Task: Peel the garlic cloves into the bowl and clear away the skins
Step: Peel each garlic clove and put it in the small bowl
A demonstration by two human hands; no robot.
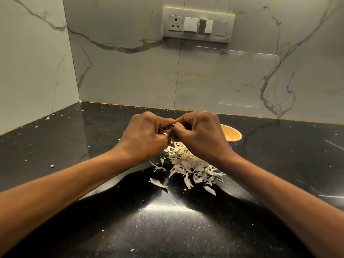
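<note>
At mid-frame we pinched a barely visible garlic clove (173, 126) between the curled fingers of our left hand (147, 135) and right hand (202, 135); the skins (188, 164) lay just below, the bowl (233, 135) right of centre.

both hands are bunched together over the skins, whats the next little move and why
Probably draw the fingertips apart to strip off the skin. The left hand and right hand both pinch a small, mostly hidden clove above the pile of skins, so the peel should fall there. The bowl sits just behind the right hand, ready for the clove afterwards.
</note>
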